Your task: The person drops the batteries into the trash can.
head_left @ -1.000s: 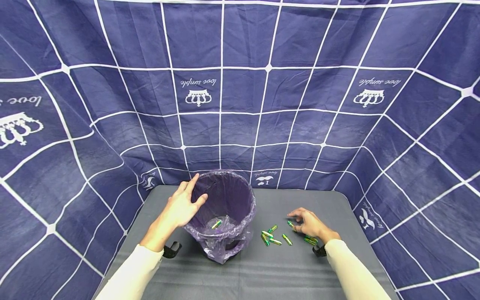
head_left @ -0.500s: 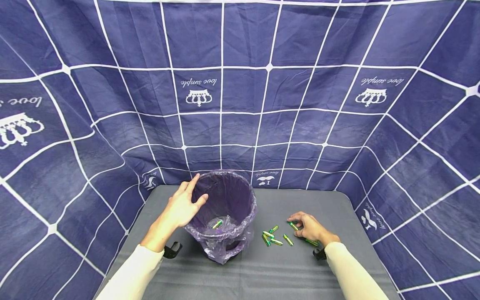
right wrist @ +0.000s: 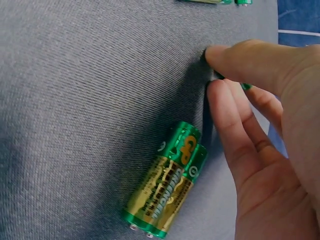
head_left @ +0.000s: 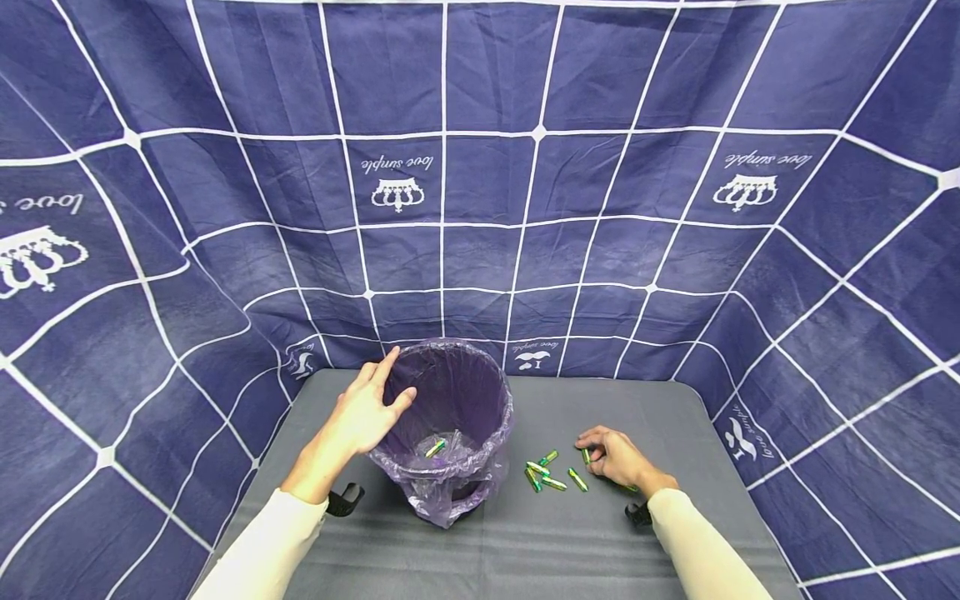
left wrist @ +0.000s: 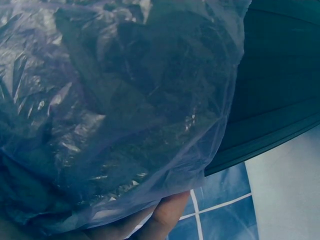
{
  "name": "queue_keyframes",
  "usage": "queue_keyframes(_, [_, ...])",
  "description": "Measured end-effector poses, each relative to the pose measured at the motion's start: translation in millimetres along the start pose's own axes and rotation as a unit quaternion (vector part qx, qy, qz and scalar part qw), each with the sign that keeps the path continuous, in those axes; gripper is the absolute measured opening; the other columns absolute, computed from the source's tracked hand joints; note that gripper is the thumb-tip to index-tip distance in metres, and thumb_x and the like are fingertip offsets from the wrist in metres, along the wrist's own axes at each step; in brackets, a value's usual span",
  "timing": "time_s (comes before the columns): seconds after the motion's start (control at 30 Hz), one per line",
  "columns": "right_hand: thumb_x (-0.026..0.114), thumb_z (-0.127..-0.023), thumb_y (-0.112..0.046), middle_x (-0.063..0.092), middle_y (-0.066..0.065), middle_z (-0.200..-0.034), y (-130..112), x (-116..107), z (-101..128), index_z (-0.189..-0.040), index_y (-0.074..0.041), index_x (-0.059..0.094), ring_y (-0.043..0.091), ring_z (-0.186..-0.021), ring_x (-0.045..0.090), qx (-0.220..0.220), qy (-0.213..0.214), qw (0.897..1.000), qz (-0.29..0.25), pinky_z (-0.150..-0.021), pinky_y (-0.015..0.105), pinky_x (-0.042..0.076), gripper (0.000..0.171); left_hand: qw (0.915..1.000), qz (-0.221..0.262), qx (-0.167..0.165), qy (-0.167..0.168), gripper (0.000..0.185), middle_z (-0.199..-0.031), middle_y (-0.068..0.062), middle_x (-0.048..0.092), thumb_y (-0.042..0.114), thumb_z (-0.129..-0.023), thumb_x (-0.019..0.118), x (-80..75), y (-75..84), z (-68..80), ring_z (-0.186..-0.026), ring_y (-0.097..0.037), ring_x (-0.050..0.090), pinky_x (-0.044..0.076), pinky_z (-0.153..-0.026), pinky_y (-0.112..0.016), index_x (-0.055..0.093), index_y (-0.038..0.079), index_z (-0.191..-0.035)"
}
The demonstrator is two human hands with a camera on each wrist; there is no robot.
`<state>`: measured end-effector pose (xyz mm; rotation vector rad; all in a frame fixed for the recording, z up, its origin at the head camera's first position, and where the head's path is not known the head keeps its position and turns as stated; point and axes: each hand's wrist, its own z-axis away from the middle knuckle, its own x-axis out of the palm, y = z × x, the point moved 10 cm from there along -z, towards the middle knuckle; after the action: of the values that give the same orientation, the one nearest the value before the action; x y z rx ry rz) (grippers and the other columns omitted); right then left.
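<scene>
**Pinching one battery off the mat, bin held alongside**

Grip first. In the right wrist view my right hand [right wrist: 265, 130] has thumb and fingertips [right wrist: 225, 52] closed on a battery [right wrist: 245, 86] at upper right of the frame. Only a sliver of green shows between them, so I read this as a pinch but cannot tell how secure it is. In the head view that hand [head_left: 617, 457] sits right of centre on the mat [head_left: 525, 542], fingers curled down onto it.

Just below the pinch, lower centre of the wrist frame, two more cells [right wrist: 167, 187] lie side by side, touching each other, clear of my fingers. A loose group [head_left: 551, 473] lies left of the hand, between it and the bin.

My left hand [head_left: 365, 412] rests against the left wall of the bin [head_left: 480, 417], fingers straight, thumb over the rim. Not clamped, just steadying. The left wrist view shows only purple liner [left wrist: 125, 115] with a fingertip below it. One battery [head_left: 434, 449] already lies in the bottom.

Judgement on doing this well:
- Roll the cell into the pads before lifting; a tip-only pinch may let it slip.
- Lift straight up, so the paired cells are not knocked.
- Keep the left palm firm; the bin is light and the liner loose.
- Release low over the opening.
</scene>
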<state>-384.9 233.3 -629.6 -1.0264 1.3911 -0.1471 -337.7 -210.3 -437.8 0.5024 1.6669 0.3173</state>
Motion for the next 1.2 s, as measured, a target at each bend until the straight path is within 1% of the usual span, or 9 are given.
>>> queue_keyframes(0.17, [0.088, -0.081, 0.015, 0.080, 0.021, -0.129, 3, 4, 1, -0.116, 0.005, 0.088, 0.009, -0.088, 0.073, 0.018, 0.009, 1.000, 0.000, -0.080, 0.020, 0.059, 0.037, 1.0000, -0.001, 0.000, 0.003, 0.085, -0.163, -0.030, 0.058, 0.048, -0.116, 0.065, -1.1, 0.1, 1.8, -0.147, -0.058, 0.066, 0.052, -0.114, -0.082, 0.030, 0.014, -0.186])
queue_keyframes(0.27, [0.086, -0.081, 0.015, 0.079, 0.020, -0.127, 4, 6, 3, -0.115, 0.005, 0.088, 0.010, -0.089, 0.072, 0.029, 0.011, 1.000, -0.006, -0.078, 0.019, 0.059, 0.036, 1.0000, -0.001, 0.003, 0.004, 0.085, -0.161, -0.031, 0.058, 0.048, -0.116, 0.065, -0.6, 0.4, 2.3, -0.146, -0.058, 0.067, 0.053, -0.113, -0.082, 0.031, 0.013, -0.185])
queue_keyframes(0.47, [0.088, -0.083, 0.015, 0.076, 0.018, -0.125, 6, 9, 8, -0.116, 0.008, 0.087, 0.005, -0.090, 0.070, 0.051, 0.010, 0.998, -0.030, -0.076, 0.019, 0.063, 0.034, 0.9999, -0.003, 0.008, 0.005, 0.085, -0.159, -0.032, 0.060, 0.048, -0.115, 0.065, 1.3, 0.0, 3.5, -0.142, -0.059, 0.068, 0.054, -0.110, -0.081, 0.033, 0.011, -0.184])
queue_keyframes(0.67, [0.093, -0.084, 0.010, 0.078, 0.016, -0.122, 5, 10, 11, -0.115, 0.005, 0.088, 0.004, -0.090, 0.070, 0.041, 0.019, 0.999, -0.018, -0.077, 0.018, 0.062, 0.031, 1.0000, 0.000, 0.007, 0.004, 0.085, -0.160, -0.032, 0.059, 0.047, -0.115, 0.066, 3.2, -1.5, 3.1, -0.142, -0.060, 0.068, 0.054, -0.112, -0.081, 0.032, 0.012, -0.185])
queue_keyframes(0.87, [0.096, -0.087, 0.005, 0.080, 0.016, -0.121, 2, 7, 9, -0.115, 0.003, 0.089, 0.007, -0.089, 0.071, 0.025, 0.036, 0.999, -0.007, -0.077, 0.017, 0.061, 0.029, 1.0000, 0.003, 0.005, 0.004, 0.085, -0.161, -0.031, 0.058, 0.047, -0.116, 0.066, 2.3, -1.1, 3.2, -0.144, -0.058, 0.067, 0.053, -0.112, -0.082, 0.032, 0.012, -0.185])
queue_keyframes(1.0, [0.096, -0.088, 0.004, 0.081, 0.018, -0.120, -1, 4, 5, -0.115, 0.003, 0.089, 0.008, -0.090, 0.073, 0.013, 0.046, 0.999, -0.003, -0.078, 0.018, 0.062, 0.028, 0.9999, 0.003, 0.008, 0.008, 0.084, -0.159, -0.031, 0.059, 0.047, -0.116, 0.066, 0.3, 0.4, 1.7, -0.143, -0.059, 0.067, 0.054, -0.111, -0.082, 0.033, 0.012, -0.185])
queue_keyframes(1.2, [0.094, -0.091, 0.003, 0.081, 0.018, -0.123, -6, -4, -1, -0.117, 0.002, 0.089, 0.003, -0.093, 0.073, 0.017, 0.055, 0.998, -0.002, -0.081, 0.017, 0.063, 0.027, 0.9999, 0.003, 0.006, 0.008, 0.084, -0.159, -0.031, 0.060, 0.047, -0.116, 0.067, -1.7, 0.8, 0.3, -0.144, -0.059, 0.067, 0.053, -0.112, -0.082, 0.033, 0.012, -0.185])
